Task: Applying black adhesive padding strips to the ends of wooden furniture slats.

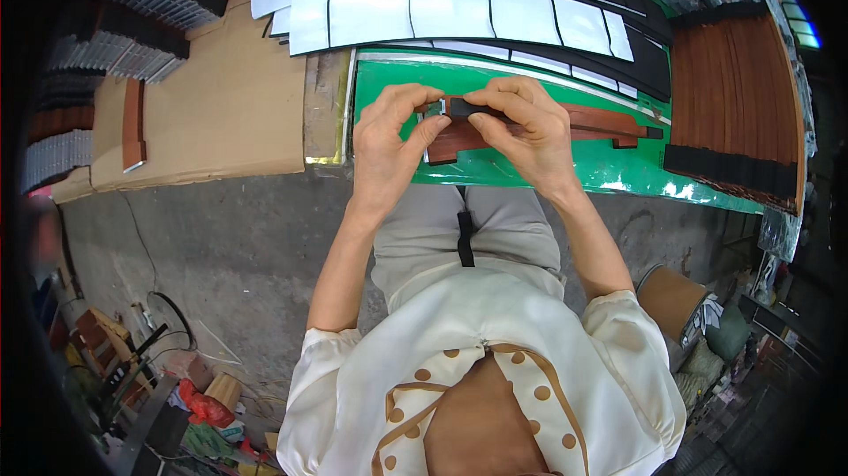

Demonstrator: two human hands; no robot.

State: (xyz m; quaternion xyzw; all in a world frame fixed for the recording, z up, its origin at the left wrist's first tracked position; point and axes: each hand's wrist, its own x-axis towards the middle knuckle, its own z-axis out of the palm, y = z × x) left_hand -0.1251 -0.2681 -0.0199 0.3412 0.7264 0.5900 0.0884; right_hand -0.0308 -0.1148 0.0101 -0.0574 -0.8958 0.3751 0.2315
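Over the green work surface, both hands meet at the end of a brown strip. My left hand pinches a small silvery metal end piece between thumb and index finger. My right hand grips the black band beside it, thumb below and fingers above. Other brown strips with black ends lie on the green surface, partly under my right hand. How the metal piece and band join is too small to tell.
White panels with black edging lie behind my hands. At right stands a pile of brown strips. Stacks with silvery ends and one loose strip are on the cardboard. A round brown container stands right on the floor.
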